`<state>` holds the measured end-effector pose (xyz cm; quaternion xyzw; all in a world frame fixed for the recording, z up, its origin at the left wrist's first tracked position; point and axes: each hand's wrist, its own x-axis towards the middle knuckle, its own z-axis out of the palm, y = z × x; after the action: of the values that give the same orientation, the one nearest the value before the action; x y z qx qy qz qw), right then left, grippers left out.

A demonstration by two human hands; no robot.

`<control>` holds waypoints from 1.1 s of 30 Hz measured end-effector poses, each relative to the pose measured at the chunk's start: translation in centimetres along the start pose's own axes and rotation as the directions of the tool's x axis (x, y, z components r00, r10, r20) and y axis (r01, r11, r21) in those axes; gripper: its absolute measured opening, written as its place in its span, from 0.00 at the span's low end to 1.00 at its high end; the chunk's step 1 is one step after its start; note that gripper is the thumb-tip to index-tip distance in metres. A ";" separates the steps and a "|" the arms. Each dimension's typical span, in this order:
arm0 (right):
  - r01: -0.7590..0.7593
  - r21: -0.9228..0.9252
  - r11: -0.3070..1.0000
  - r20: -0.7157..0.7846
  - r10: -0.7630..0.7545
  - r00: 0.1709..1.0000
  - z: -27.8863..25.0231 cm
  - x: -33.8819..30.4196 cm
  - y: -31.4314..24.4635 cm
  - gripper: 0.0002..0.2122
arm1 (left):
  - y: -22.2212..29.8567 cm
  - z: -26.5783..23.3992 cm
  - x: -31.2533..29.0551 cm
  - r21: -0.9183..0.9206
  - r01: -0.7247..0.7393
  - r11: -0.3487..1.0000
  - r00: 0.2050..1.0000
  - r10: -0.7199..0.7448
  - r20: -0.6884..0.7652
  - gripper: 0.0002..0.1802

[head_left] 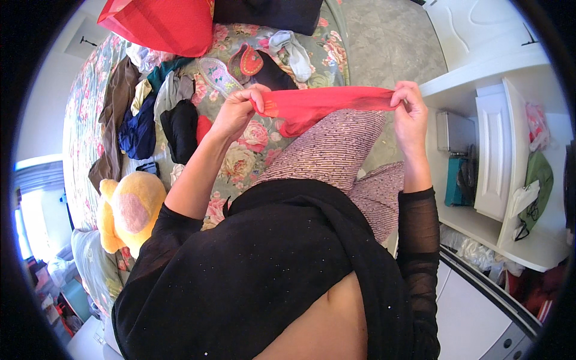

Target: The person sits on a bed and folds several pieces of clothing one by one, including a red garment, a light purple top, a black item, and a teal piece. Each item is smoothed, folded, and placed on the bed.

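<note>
A red sock point(330, 102) is stretched sideways above my thigh, with a darker patch toward its right end. My left hand point(240, 108) pinches one end between thumb and fingers. The other end is gripped by my right hand point(410, 111), its fingertips closed on the cloth. A fold of red fabric droops below the stretched part, near my patterned trousers point(336, 147). Just beyond my left hand, on the flowered bedspread point(237, 162), lie a pale embroidered insole point(219, 77) and a red insole point(249, 62).
Piled clothes lie on the bed's left: brown trousers point(118, 99), a navy garment point(138, 133) and a black one point(180, 131). A yellow plush toy point(137, 207) sits by my left elbow. Farther off are a red bag point(165, 27) and grey socks point(292, 53). An open white cabinet point(504, 150) stands right.
</note>
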<state>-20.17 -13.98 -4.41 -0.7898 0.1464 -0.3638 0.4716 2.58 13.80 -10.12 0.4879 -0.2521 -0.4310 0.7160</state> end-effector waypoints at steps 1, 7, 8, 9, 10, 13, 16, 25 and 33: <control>-0.010 -0.012 1.000 -0.012 0.010 1.000 -0.2 0.0 0.4 0.09 | 0.0 -0.2 0.0 0.002 0.003 1.000 1.000 -0.003 0.003 0.12; -0.084 -0.093 0.992 -0.024 0.082 0.996 0.9 0.5 2.7 0.09 | -0.8 -1.6 -0.5 0.507 -0.011 0.862 0.994 -0.046 0.099 0.08; 0.005 -0.199 0.980 0.021 0.000 1.000 1.7 0.6 3.0 0.09 | -1.0 -1.7 -0.6 0.650 -0.022 0.760 0.991 -0.069 0.114 0.08; 0.055 -0.220 0.974 0.123 -0.029 0.992 3.0 0.4 3.3 0.08 | -1.6 -1.5 -0.6 0.629 0.045 0.776 0.978 -0.162 0.130 0.08; 0.003 -0.199 0.980 0.188 0.035 0.982 4.4 0.1 3.6 0.08 | -2.1 -1.2 -0.8 0.670 -0.003 0.742 0.974 -0.149 0.169 0.09; -0.026 -0.298 0.954 0.364 0.139 0.921 7.6 -0.1 4.5 0.08 | -4.0 0.1 -1.5 0.819 -0.112 0.563 0.983 -0.057 0.174 0.14; 0.179 -0.527 0.831 0.427 0.077 0.901 9.5 -0.3 5.0 0.17 | -5.7 1.5 -2.0 0.936 -0.070 0.345 0.993 0.116 0.032 0.21; 0.245 -0.782 0.573 0.508 0.359 0.783 12.5 -0.8 7.1 0.09 | -6.7 4.6 0.9 0.936 -0.101 0.338 0.986 -0.089 0.139 0.24; 0.120 -0.290 0.950 0.491 0.040 0.870 9.5 1.7 2.4 0.13 | -2.7 6.1 2.0 0.870 -0.217 0.443 0.946 0.317 0.075 0.36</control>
<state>-11.98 -10.09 -8.44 -0.9232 0.0606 -0.1332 0.3554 -2.26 8.73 -10.31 0.7560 -0.4723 -0.1017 0.4417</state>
